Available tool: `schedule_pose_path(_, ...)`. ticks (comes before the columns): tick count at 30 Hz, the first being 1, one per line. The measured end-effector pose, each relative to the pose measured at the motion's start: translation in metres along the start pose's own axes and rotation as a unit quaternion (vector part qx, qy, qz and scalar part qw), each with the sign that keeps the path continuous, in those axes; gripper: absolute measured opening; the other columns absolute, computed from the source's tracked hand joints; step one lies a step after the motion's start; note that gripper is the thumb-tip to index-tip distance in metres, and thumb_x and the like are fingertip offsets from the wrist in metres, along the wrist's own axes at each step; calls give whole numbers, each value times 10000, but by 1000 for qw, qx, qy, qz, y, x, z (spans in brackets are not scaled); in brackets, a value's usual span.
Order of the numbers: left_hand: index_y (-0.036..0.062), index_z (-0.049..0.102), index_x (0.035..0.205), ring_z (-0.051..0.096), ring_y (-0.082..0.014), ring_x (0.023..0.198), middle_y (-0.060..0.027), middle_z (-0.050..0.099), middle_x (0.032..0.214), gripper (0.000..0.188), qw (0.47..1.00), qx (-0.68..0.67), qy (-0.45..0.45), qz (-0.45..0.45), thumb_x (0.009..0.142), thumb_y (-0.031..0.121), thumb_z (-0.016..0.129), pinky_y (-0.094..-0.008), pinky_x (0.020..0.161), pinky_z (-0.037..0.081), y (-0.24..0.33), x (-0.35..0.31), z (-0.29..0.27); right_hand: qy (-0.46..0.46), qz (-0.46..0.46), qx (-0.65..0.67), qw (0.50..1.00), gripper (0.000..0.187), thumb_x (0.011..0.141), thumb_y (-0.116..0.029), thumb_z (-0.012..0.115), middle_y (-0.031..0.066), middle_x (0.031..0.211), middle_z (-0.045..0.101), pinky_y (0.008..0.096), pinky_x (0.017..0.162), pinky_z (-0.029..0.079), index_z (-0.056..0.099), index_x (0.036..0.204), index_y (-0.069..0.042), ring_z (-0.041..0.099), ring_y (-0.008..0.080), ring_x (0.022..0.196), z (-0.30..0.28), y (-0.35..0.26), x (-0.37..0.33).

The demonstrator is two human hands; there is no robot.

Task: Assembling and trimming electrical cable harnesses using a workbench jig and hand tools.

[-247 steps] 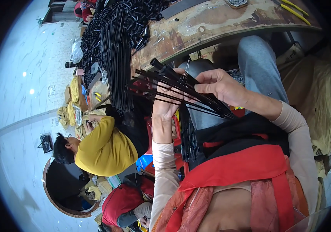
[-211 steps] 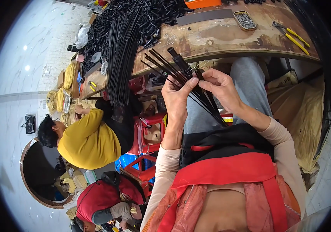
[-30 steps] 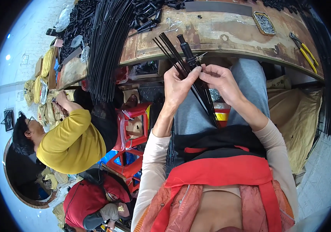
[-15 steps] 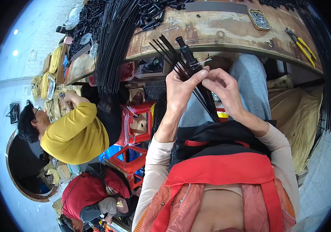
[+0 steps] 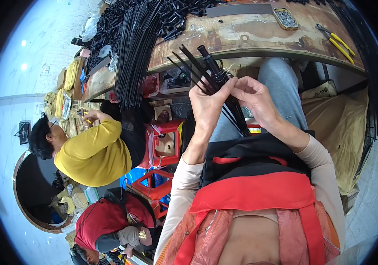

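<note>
A bundle of thin black rods (image 5: 238, 115) slants through my left hand (image 5: 206, 102), which is closed around it above my lap. A black tubular fitting (image 5: 209, 60) stands up from the same grip, among the rod ends. Thin pale strands (image 5: 228, 69) stick out beside the fitting, close to my fingertips. My right hand (image 5: 259, 100) is pinched, thumb and fingers together, right against the left thumb. Whatever lies between those right fingertips is too small or hidden to make out.
Across the far side runs a worn wooden bench (image 5: 250, 40). It bears long black rods (image 5: 138, 57), a heap of black fittings (image 5: 167, 17), a tray of small metal pieces (image 5: 285, 19) and yellow-handled pliers (image 5: 338, 44). Two co-workers sit at the left, near red stools (image 5: 153, 183).
The view has shifted slightly, so the bench and co-workers sit a little differently. Both my hands stay together at the bundle, and the pale strands now point more upward.
</note>
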State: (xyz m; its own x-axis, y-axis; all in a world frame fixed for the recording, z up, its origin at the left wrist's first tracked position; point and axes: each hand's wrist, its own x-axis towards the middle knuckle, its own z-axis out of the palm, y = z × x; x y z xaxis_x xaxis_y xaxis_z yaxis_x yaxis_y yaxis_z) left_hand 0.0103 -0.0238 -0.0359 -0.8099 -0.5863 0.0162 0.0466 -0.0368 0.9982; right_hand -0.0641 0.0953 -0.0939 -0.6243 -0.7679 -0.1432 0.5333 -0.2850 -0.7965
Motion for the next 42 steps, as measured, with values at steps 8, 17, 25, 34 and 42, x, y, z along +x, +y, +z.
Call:
schedule_pose_path(8, -23, 691, 954, 651, -93, 769, -60, 713, 873, 135, 998, -1, -56, -1, 832, 18, 732, -226, 699, 521, 7, 3, 2, -7, -25, 20, 999, 151, 910, -129, 678, -7, 964, 641, 205, 735, 456, 640, 1041, -62, 590, 58, 882, 0, 2, -7)
schedule_pose_path(17, -18, 678, 989, 685, -179, 908, -122, 715, 935, 213, 991, -62, -97, -65, 795, 11, 760, -305, 827, 543, 3, 11, -5, -18, -63, -11, 998, 149, 924, -117, 659, -15, 979, 634, 208, 768, 447, 643, 1053, -45, 568, 43, 893, -1, -5, -9)
schedule_pose_path(25, -9, 681, 973, 688, -164, 863, -78, 708, 889, 183, 993, -77, -62, -63, 806, 8, 754, -273, 784, 545, 3, 7, 0, -17, -62, -25, 998, 62, 919, -114, 663, -54, 899, 587, 210, 754, 434, 632, 898, -64, 542, 30, 857, -1, -9, -6)
schedule_pose_path(34, -37, 672, 957, 681, -154, 874, -77, 705, 883, 116, 999, -20, -31, -5, 848, -6, 696, -269, 791, 541, 5, -4, 11, -5, -26, -31, 999, 115, 914, -107, 668, -18, 957, 610, 222, 809, 451, 592, 988, -64, 562, 55, 907, -1, -6, -14)
schedule_pose_path(42, -39, 598, 1035, 653, -258, 1012, -152, 693, 964, 192, 986, -86, -139, -12, 912, 100, 650, -374, 922, 501, -17, 9, -1, 17, -139, 3, 990, 123, 911, -73, 660, -6, 1033, 590, 230, 888, 417, 596, 1014, -52, 533, 62, 995, 2, 2, -8)
